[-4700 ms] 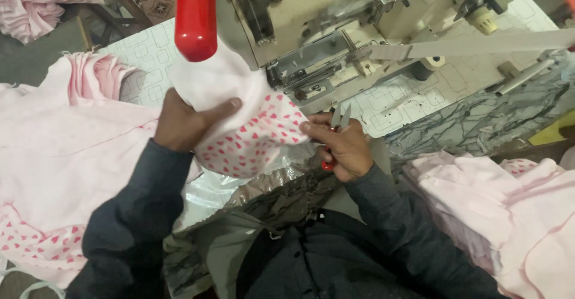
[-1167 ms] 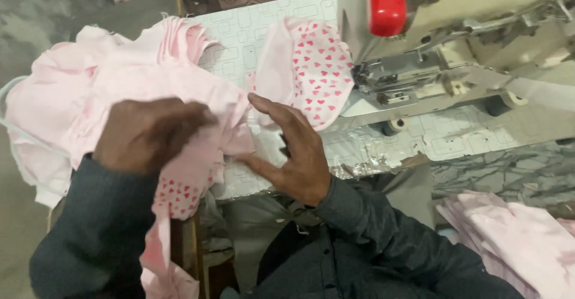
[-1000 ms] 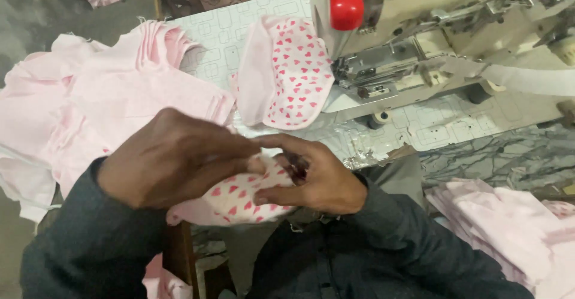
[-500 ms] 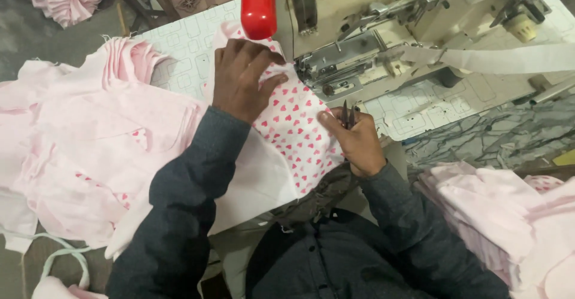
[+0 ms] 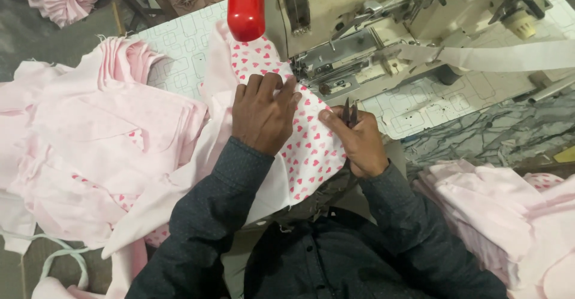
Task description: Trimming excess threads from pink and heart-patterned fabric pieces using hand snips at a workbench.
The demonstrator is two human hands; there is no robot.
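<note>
A person's left hand (image 5: 262, 116) presses flat, fingers spread, on a heart-print cloth (image 5: 305, 149) lying on the desk (image 5: 179, 47) just before the sewing machine (image 5: 359, 47), near the desk's front edge. The right hand (image 5: 357, 142) pinches the cloth's right edge while gripping small snips (image 5: 349, 112), points up. Plain pink garments (image 5: 90, 143) are heaped at the desk's left edge; a red knob (image 5: 245, 5) hangs above the cloth.

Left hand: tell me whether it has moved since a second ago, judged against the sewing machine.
Yes. The left hand has gone from the lap up onto the heart-print fabric, right beside the sewing machine.
</note>
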